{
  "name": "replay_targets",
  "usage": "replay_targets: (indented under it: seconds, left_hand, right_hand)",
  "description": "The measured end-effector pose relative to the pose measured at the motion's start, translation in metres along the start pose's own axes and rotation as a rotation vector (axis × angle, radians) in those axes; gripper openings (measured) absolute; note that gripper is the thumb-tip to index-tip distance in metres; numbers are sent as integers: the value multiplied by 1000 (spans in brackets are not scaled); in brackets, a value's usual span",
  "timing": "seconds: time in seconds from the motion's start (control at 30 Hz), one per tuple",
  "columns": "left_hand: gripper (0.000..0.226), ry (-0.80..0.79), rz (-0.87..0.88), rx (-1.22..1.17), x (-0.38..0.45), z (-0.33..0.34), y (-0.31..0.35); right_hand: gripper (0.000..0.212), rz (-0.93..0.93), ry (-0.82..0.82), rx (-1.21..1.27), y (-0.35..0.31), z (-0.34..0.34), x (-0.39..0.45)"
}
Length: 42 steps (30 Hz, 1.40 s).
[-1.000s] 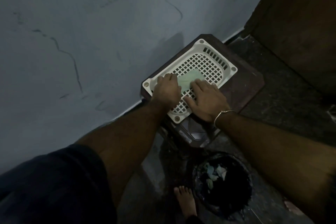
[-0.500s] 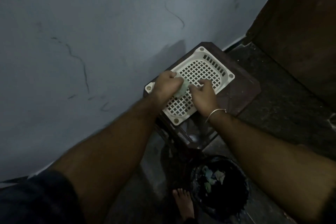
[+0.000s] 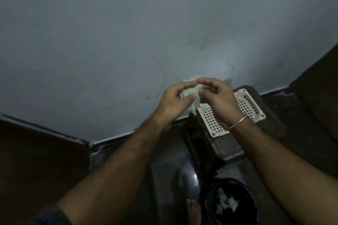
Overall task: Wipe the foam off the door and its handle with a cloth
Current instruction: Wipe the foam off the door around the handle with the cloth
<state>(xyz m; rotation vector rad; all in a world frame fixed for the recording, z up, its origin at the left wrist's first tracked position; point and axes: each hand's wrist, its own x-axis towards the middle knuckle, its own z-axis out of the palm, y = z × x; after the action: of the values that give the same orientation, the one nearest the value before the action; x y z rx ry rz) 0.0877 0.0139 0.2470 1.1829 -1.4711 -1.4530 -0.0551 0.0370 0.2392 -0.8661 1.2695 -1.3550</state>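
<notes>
A pale green cloth [image 3: 191, 95] is bunched up in the air in front of the grey wall. My left hand [image 3: 173, 102] grips it from the left, thumb and fingers pinched on it. My right hand [image 3: 217, 100] holds its upper right side with the fingertips; a thin bangle sits on that wrist. Both hands are raised above the left end of a white perforated tray [image 3: 245, 107]. A dark brown door panel [image 3: 36, 160] shows at the lower left and another dark brown panel [image 3: 318, 86] at the right edge. No foam or handle is visible.
The white tray lies on a dark brown stool [image 3: 228, 150] against the grey wall [image 3: 146, 33]. A black bin [image 3: 232, 202] with scraps of paper or cloth stands on the dark floor below my right forearm. My bare foot [image 3: 193, 210] is beside the bin.
Both hands have lifted the green cloth off the white tray and raised it in front of the wall. My view has tilted up and swung left, bringing the lower-left brown panel into sight.
</notes>
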Motion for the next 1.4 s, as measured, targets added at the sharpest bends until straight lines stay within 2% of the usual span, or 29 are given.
replay_targets:
  seconds: [0.07, 0.2, 0.3, 0.47, 0.6, 0.7, 0.8, 0.87, 0.97, 1.07, 1.17, 1.27, 1.4]
  left_hand:
    - [30, 142, 45, 24, -21, -26, 26]
    - [44, 364, 116, 88, -58, -84, 73]
    - [41, 569, 196, 236, -89, -134, 108]
    - [28, 892, 340, 349, -146, -212, 166]
    - [23, 1093, 359, 397, -196, -273, 196]
    - [17, 1197, 341, 424, -232, -323, 216]
    - [10, 1265, 308, 455, -268, -372, 232]
    - [8, 1266, 286, 420, -288, -400, 240]
    - [8, 1190, 269, 252, -312, -435, 247]
    - [7, 1149, 291, 66, -325, -459, 249]
    - [9, 1191, 314, 29, -331, -480, 250]
    - [6, 1185, 308, -11, -338, -500, 251]
    - [31, 1140, 263, -76, -338, -523, 246]
  right_hand:
    - [33, -55, -93, -49, -25, 28, -12]
    - [42, -153, -256, -141, -73, 94, -28]
    - [43, -235, -390, -202, -108, 155, -34]
    - [40, -392, -635, -278, -163, 269, -47]
    - [33, -494, -787, -323, -191, 354, -74]
    - [22, -568, -834, -347, -206, 412, -101]
    - [9, -651, -871, -402, -216, 466, -129]
    - [7, -632, -930, -392, -221, 495, -142]
    - [12, -428, -1095, -212, -220, 535, -164]
    - [8, -241, -1124, -58, -214, 567, -180]
    - [17, -73, -1164, 42, -207, 590, -189]
    - [22, 16, -1210, 55, -202, 611, -190]
    - [7, 126, -1159, 97, -192, 645, -181]
